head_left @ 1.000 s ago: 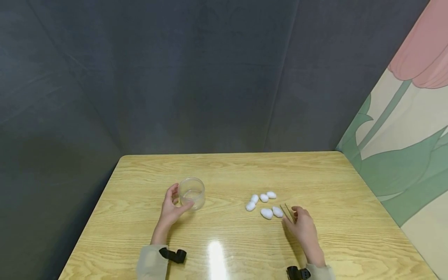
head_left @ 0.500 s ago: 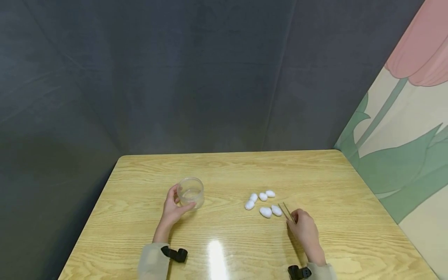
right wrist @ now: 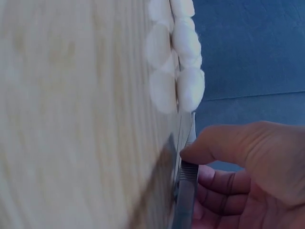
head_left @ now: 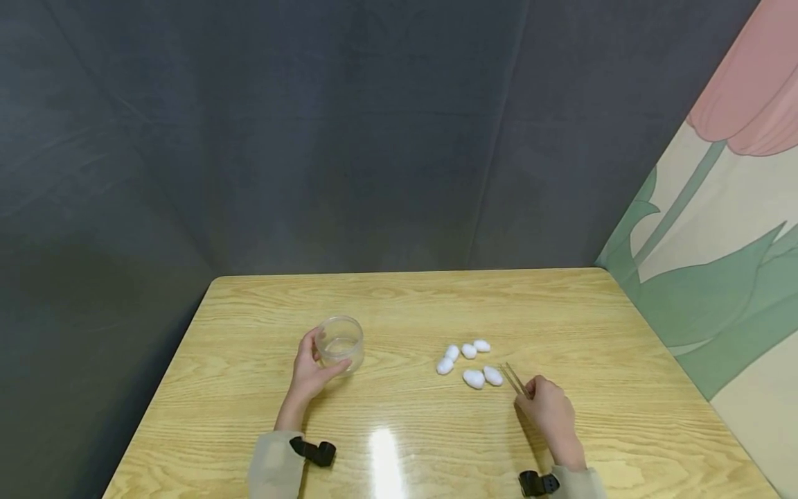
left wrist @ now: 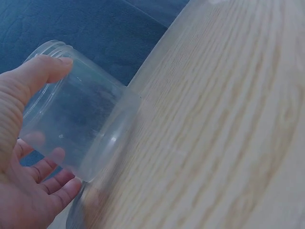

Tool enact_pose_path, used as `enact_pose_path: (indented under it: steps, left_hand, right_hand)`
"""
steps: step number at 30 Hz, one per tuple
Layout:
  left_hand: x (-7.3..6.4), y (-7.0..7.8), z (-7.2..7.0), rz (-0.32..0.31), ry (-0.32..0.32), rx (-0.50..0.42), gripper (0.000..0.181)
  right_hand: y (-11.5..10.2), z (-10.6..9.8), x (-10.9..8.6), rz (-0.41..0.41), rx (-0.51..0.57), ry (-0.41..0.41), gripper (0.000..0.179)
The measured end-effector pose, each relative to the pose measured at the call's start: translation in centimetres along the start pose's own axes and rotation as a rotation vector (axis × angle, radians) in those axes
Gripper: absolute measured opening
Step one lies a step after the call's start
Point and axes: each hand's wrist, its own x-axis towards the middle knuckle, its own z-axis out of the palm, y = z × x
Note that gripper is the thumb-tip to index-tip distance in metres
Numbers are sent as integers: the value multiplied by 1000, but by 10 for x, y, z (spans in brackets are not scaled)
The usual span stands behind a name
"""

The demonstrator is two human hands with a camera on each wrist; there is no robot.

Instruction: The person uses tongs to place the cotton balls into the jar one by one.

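Observation:
My left hand [head_left: 309,374] holds a clear plastic jar [head_left: 341,344] upright on the table, thumb on the near side and fingers around the left. In the left wrist view the jar [left wrist: 81,109] looks empty and has a threaded rim. My right hand [head_left: 550,409] pinches metal tweezers [head_left: 516,382] between thumb and fingers, their ridged grip [right wrist: 188,172] showing in the right wrist view. The tips are parted and point at the nearest of several white cotton balls [head_left: 493,375]. In the right wrist view that cotton ball [right wrist: 191,89] sits just beyond the tips.
The wooden table [head_left: 386,305] has a glossy, reflective top. More cotton balls [head_left: 451,353] lie loosely grouped between the jar and the tweezers. A dark curtain [head_left: 349,138] hangs behind the table, and a floral panel [head_left: 717,277] stands at the right.
My right hand has drawn slightly right and toward me with the tweezers, and their tips have come closer together. My left hand and the jar stay nearly in place.

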Motion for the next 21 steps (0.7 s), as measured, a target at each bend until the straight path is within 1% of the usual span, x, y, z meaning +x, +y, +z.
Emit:
enact_pose_path:
  steps: [5,12,21]
  left_hand:
    - [-1,0,0,7,4,-5,85]
    - [-1,1,1,26,-1,-3,84]
    - [-1,0,1,38,7,-3,83]
  right_hand:
    - [1,-4,-1,-13,-20,12,10]
    - [0,-10,-3,1,8,32,14]
    - [-1,-14,-6,-23,46,57,16]
